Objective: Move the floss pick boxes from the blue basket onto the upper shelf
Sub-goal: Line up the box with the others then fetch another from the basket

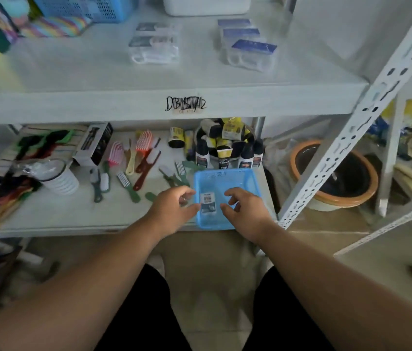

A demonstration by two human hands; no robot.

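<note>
The job looked nearly finished. On the upper shelf (pixel 73 72) five floss pick boxes already sat: two dark-labelled ones (pixel 153 48) at about twelve o'clock and three blue-labelled ones (pixel 248 45) at one o'clock. A single box (pixel 208 202) was left in the blue basket (pixel 225 176) on the lower shelf, lying near the basket's six o'clock edge. The left hand (pixel 172 207) and right hand (pixel 244 207) flanked it at nine and three o'clock, fingers loosely curled. The left thumb seemed to touch it; neither hand gripped it.
</note>
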